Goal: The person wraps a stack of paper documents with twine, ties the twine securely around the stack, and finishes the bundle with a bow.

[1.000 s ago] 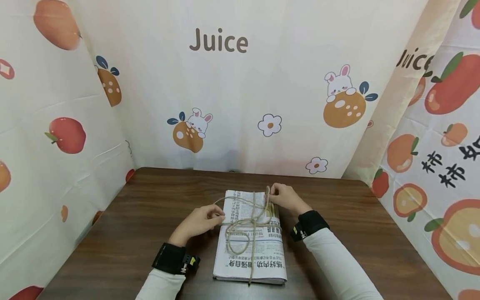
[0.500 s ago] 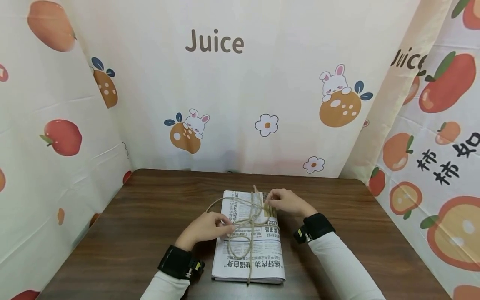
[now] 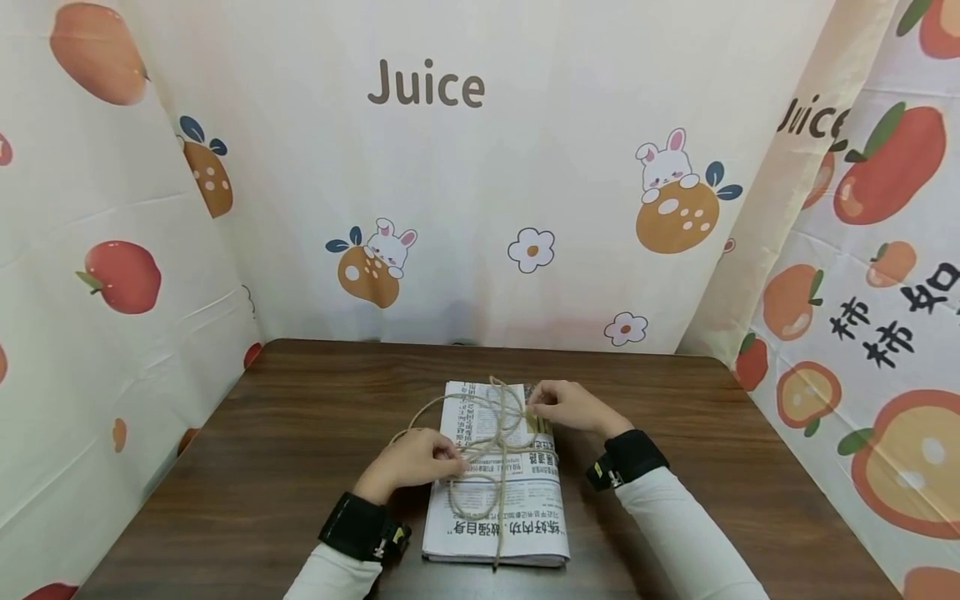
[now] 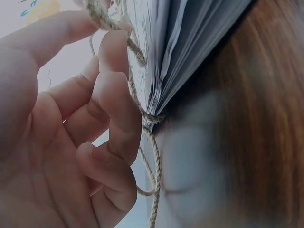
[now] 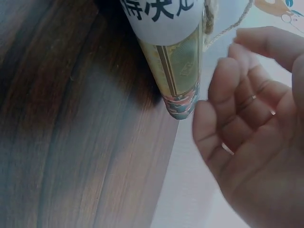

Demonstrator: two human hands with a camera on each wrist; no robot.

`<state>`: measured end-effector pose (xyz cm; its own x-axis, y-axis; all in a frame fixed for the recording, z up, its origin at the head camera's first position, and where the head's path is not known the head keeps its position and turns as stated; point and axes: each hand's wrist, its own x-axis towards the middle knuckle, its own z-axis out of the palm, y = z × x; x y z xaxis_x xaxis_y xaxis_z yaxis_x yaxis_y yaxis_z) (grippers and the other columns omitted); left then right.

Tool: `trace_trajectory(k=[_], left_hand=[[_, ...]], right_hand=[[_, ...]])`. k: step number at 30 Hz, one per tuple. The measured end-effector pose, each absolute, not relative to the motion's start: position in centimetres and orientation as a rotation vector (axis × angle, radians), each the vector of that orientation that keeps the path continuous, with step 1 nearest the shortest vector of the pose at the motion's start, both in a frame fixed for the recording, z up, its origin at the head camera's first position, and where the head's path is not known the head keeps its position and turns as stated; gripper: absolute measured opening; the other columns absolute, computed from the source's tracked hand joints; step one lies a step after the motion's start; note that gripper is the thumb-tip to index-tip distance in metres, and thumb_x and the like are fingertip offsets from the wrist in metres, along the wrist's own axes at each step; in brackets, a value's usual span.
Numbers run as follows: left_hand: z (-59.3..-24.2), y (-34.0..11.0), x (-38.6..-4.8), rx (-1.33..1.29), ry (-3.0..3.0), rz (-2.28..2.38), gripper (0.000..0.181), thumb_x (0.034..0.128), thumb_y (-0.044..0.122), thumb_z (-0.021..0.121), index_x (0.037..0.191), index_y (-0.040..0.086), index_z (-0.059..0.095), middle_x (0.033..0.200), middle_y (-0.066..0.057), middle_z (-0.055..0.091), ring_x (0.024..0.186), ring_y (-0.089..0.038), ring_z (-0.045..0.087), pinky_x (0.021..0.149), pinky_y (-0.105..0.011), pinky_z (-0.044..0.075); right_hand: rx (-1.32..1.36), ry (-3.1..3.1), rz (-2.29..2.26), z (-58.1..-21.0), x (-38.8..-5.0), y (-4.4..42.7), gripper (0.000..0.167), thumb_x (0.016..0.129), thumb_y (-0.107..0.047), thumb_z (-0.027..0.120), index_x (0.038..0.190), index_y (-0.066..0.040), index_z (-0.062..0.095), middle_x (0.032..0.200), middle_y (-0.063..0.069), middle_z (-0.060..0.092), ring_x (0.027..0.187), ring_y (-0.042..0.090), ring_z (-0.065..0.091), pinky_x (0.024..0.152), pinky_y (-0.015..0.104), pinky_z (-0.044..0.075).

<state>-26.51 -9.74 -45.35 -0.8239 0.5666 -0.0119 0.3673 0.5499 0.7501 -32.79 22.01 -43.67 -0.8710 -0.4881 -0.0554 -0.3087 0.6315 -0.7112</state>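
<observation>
Newspaper stack (image 3: 528, 492) lies flat on desk (image 3: 300, 442), twine (image 3: 502, 500) crossed over its top both ways, loose loops above. At stack's left edge: left hand (image 3: 411, 461), thumb and forefinger pinching twine. By stack's far right corner: right hand (image 3: 573, 407), fingers loosely bent. Beyond stack: printed cloth backdrop (image 3: 465, 175), lettered "Juice".

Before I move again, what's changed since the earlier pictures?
The left hand moved right and slightly nearer, pinching the beige braided twine. The twine's far tip swung left, away from the right hand, which appears to have let go. One strand bulges further left. The stack of white printed newspaper stayed put.
</observation>
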Motion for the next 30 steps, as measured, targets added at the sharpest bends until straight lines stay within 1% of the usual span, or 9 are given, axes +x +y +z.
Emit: trace_trajectory(k=[3,5,9,12,14,19,21,25,30], left_hand=[[-45.3,-9.8,-26.5,0.728,2.57,1.133,0.017,0.0959,0.03,0.068,0.085,0.019,0.075,0.061,0.01,0.051,0.053,-0.007,0.04,0.053,-0.026,0.034],[-45.3,-9.9,-26.5,0.707,2.593,1.126,0.017,0.0962,0.03,0.067,0.088,0.018,0.075,0.063,0.01,0.052,0.054,-0.008,0.042,0.053,-0.027,0.035],[-45.2,-10.3,-26.8,0.69,2.604,1.139,0.019,0.0983,0.031,0.065,0.098,0.016,0.076,0.067,0.007,0.059,0.055,-0.01,0.048,0.053,-0.029,0.039],[-45.2,-11.1,-27.2,0.66,2.609,1.203,0.021,0.1006,0.03,0.062,0.104,0.013,0.075,0.07,0.003,0.062,0.057,-0.013,0.052,0.054,-0.031,0.042],[-45.1,-11.9,-27.6,0.604,2.616,1.271,0.023,0.1017,0.029,0.061,0.107,0.011,0.074,0.073,-0.001,0.062,0.056,-0.016,0.052,0.052,-0.034,0.043],[-45.1,-13.4,-28.6,0.349,2.773,1.281,0.023,0.1009,0.03,0.063,0.112,0.013,0.073,0.087,-0.001,0.064,0.066,-0.017,0.055,0.059,-0.038,0.046],[-45.3,-13.5,-29.1,0.281,2.839,1.215,0.021,0.0997,0.028,0.064,0.113,0.014,0.073,0.094,0.001,0.066,0.075,-0.016,0.059,0.065,-0.038,0.047],[-45.6,-13.5,-30.4,0.274,2.848,1.155,0.024,0.0987,0.025,0.065,0.118,0.012,0.072,0.103,-0.001,0.067,0.085,-0.017,0.063,0.069,-0.039,0.05],[-45.5,-13.0,-32.0,0.269,2.807,1.057,0.027,0.0984,0.027,0.066,0.121,0.012,0.071,0.103,-0.002,0.068,0.083,-0.018,0.062,0.07,-0.04,0.05]], right_hand=[[-0.755,2.624,-1.048,-43.6,-32.7,21.5,0.009,0.097,-0.017,0.067,0.104,-0.012,0.071,0.083,-0.002,0.061,0.071,0.015,0.053,0.061,0.029,0.044],[-0.818,2.625,-1.029,-43.6,-32.5,21.1,0.011,0.095,-0.013,0.069,0.106,-0.012,0.073,0.083,-0.003,0.06,0.069,0.014,0.053,0.06,0.028,0.045],[-0.928,2.653,-0.95,-43.8,-32.2,20.3,0.019,0.094,-0.007,0.069,0.111,-0.01,0.075,0.091,-0.003,0.058,0.077,0.012,0.055,0.066,0.028,0.049],[-0.985,2.692,-0.885,-43.9,-31.9,19.9,0.021,0.093,-0.003,0.068,0.112,-0.009,0.076,0.093,0.0,0.056,0.078,0.012,0.053,0.068,0.029,0.048],[-1.008,2.722,-0.835,-44.0,-31.8,19.7,0.022,0.093,-0.001,0.067,0.112,-0.008,0.076,0.092,0.002,0.055,0.075,0.012,0.05,0.066,0.029,0.046],[-0.998,2.758,-0.728,-43.9,-31.6,19.5,0.025,0.096,-0.002,0.063,0.116,-0.01,0.076,0.093,0.003,0.053,0.074,0.014,0.046,0.067,0.03,0.042],[-1.016,2.758,-0.714,-43.9,-31.5,19.5,0.025,0.096,-0.001,0.061,0.114,-0.01,0.076,0.092,0.003,0.052,0.074,0.015,0.046,0.066,0.03,0.042],[-1.104,2.805,-0.639,-44.3,-31.6,19.4,0.02,0.095,-0.001,0.063,0.104,-0.012,0.078,0.086,-0.001,0.051,0.072,0.012,0.043,0.064,0.027,0.042],[-1.174,2.853,-0.529,-44.3,-31.5,19.4,0.016,0.095,-0.003,0.066,0.098,-0.014,0.077,0.087,-0.005,0.053,0.074,0.009,0.046,0.068,0.026,0.045]])
